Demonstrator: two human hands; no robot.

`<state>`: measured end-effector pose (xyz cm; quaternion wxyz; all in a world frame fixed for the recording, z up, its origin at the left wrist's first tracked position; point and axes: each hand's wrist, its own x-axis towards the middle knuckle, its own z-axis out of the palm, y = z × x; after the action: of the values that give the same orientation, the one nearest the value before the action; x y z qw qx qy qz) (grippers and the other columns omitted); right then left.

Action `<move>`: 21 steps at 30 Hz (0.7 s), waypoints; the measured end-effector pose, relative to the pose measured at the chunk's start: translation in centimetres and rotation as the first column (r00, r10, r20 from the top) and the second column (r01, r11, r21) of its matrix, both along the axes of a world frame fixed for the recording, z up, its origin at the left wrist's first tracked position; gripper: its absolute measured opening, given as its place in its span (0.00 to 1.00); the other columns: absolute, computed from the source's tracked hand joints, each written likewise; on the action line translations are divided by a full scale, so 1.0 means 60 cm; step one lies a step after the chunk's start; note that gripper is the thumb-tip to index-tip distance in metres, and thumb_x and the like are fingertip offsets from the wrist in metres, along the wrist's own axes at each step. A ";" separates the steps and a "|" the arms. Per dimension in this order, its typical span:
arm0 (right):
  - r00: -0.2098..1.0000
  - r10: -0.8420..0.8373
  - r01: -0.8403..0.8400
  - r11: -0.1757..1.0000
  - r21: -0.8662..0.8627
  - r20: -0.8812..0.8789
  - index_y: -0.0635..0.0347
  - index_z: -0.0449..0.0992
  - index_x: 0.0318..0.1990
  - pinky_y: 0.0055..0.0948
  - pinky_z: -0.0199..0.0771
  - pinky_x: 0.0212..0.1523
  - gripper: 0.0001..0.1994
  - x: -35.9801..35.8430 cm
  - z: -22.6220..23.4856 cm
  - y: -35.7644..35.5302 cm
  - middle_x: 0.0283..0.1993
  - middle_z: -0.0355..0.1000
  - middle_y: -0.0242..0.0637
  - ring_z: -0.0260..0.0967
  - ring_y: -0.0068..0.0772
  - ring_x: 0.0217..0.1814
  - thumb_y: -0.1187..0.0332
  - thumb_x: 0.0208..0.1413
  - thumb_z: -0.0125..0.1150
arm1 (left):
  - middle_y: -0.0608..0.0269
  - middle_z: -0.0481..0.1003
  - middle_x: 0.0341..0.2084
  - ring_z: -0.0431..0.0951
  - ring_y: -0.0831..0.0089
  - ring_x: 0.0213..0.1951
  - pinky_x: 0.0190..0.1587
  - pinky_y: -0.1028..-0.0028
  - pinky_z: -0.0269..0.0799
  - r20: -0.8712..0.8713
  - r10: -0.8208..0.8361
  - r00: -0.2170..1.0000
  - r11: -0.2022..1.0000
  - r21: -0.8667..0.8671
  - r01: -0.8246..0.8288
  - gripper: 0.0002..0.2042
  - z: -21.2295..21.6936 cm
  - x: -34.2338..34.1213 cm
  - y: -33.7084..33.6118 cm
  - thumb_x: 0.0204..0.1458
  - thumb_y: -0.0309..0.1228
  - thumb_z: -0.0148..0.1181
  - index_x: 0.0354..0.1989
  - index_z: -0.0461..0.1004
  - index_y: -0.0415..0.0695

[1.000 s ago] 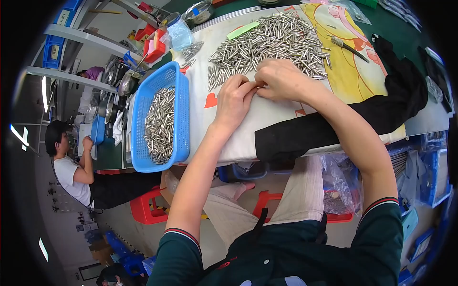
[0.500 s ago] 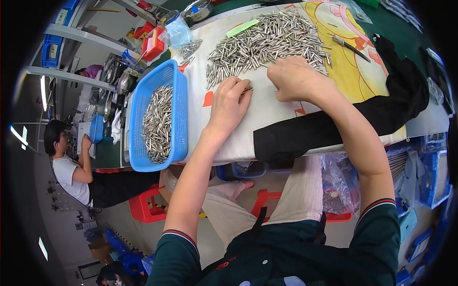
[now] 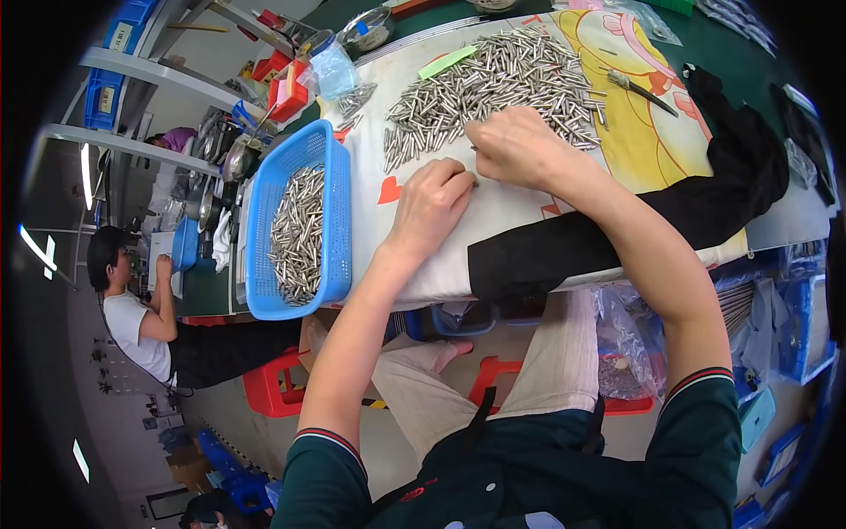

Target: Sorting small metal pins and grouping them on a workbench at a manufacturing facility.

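Observation:
A wide pile of slim silvery metal pins (image 3: 502, 84) lies on the cloth in front of me, with a light green strip (image 3: 447, 62) on top. My left hand (image 3: 432, 204) rests on the cloth below the pile. Its fingers are curled closed, and a small dark metal end pokes out at the fingertips. My right hand (image 3: 520, 150) is closed at the pile's near edge, its knuckles up; its fingertips are mostly hidden, so what it holds cannot be made out. Left of my left hand stands a blue basket (image 3: 337, 216) holding many similar pins (image 3: 298, 234).
A black garment (image 3: 617, 234) lies along the table's near right side. Pliers-like cutters (image 3: 641, 92) lie on the yellow cloth. Red bins (image 3: 289, 95) and a bag of pins (image 3: 355, 101) sit at the far left. A person (image 3: 141, 309) sits farther left.
My right hand has moved left, closer to my left hand. My left hand has shifted slightly right and nearer to me. The whole view has shifted a little.

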<state>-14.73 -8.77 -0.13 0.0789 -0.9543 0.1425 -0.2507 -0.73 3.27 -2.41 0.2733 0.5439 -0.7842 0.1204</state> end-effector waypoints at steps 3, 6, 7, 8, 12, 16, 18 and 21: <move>0.998 0.039 -0.041 0.999 0.035 0.055 0.64 0.69 0.23 0.44 0.68 0.25 0.06 0.003 -0.006 0.001 0.20 0.70 0.45 0.70 0.49 0.25 0.70 0.40 0.53 | 0.58 0.72 0.26 0.73 0.62 0.29 0.33 0.67 0.69 -0.128 0.093 0.987 0.990 -0.097 -0.106 0.05 -0.003 0.007 0.017 0.41 0.19 0.58 0.28 0.72 0.39; 0.995 0.102 -0.103 0.994 0.037 0.015 0.63 0.69 0.22 0.42 0.69 0.28 0.05 0.018 -0.027 0.018 0.24 0.70 0.43 0.70 0.46 0.29 0.71 0.40 0.54 | 0.56 0.71 0.25 0.73 0.59 0.26 0.31 0.66 0.69 -0.326 0.300 0.897 0.937 -0.073 -0.340 0.03 0.004 0.024 0.033 0.45 0.18 0.56 0.28 0.71 0.38; 0.994 0.105 -0.104 0.994 0.044 -0.024 0.63 0.69 0.22 0.41 0.70 0.28 0.04 0.016 -0.023 0.029 0.26 0.70 0.42 0.70 0.44 0.32 0.71 0.40 0.54 | 0.55 0.71 0.25 0.73 0.58 0.25 0.30 0.65 0.69 -0.326 0.397 0.858 0.906 -0.010 -0.423 0.02 0.008 0.030 0.035 0.45 0.18 0.55 0.28 0.71 0.38; 0.994 0.109 -0.108 0.994 0.028 -0.026 0.63 0.69 0.22 0.41 0.70 0.28 0.04 0.021 -0.031 0.034 0.26 0.70 0.42 0.70 0.44 0.32 0.72 0.40 0.54 | 0.55 0.71 0.25 0.73 0.57 0.25 0.29 0.64 0.69 -0.320 0.490 0.811 0.864 0.053 -0.501 0.02 0.011 0.038 0.036 0.46 0.19 0.55 0.28 0.70 0.38; 0.993 0.106 -0.106 0.994 0.010 -0.049 0.63 0.70 0.23 0.39 0.70 0.29 0.04 0.026 -0.039 0.048 0.27 0.70 0.41 0.70 0.43 0.33 0.71 0.41 0.55 | 0.50 0.71 0.25 0.72 0.52 0.30 0.35 0.58 0.67 -0.145 0.625 0.767 0.779 0.055 -0.625 0.02 0.005 0.079 0.033 0.47 0.23 0.54 0.28 0.69 0.37; 0.994 0.076 -0.080 0.996 -0.047 -0.082 0.62 0.71 0.24 0.37 0.72 0.30 0.04 0.025 -0.039 0.044 0.28 0.70 0.40 0.70 0.41 0.34 0.71 0.43 0.56 | 0.46 0.72 0.29 0.72 0.49 0.34 0.37 0.56 0.66 -0.029 0.675 0.737 0.735 0.116 -0.668 0.03 0.008 0.084 0.004 0.48 0.22 0.52 0.29 0.69 0.35; 0.993 0.068 -0.075 0.994 -0.083 -0.093 0.62 0.72 0.24 0.37 0.72 0.31 0.04 0.019 -0.036 0.037 0.28 0.70 0.40 0.70 0.41 0.35 0.71 0.43 0.56 | 0.44 0.72 0.31 0.72 0.49 0.35 0.37 0.56 0.66 -0.038 0.675 0.737 0.730 0.186 -0.658 0.03 0.008 0.060 -0.001 0.48 0.22 0.52 0.29 0.69 0.35; 0.995 0.007 -0.025 0.982 -0.187 -0.096 0.62 0.72 0.25 0.35 0.72 0.31 0.02 0.003 -0.030 0.020 0.29 0.70 0.40 0.71 0.39 0.36 0.73 0.42 0.56 | 0.44 0.71 0.29 0.71 0.49 0.34 0.38 0.56 0.66 -0.074 0.490 0.869 0.871 0.093 -0.483 0.02 -0.002 0.021 -0.001 0.47 0.20 0.51 0.29 0.69 0.35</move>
<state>-14.52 -7.59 -1.94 -0.0162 -0.9694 0.1141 -0.2168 0.53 3.23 -2.53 0.2517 0.7383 -0.6118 0.1310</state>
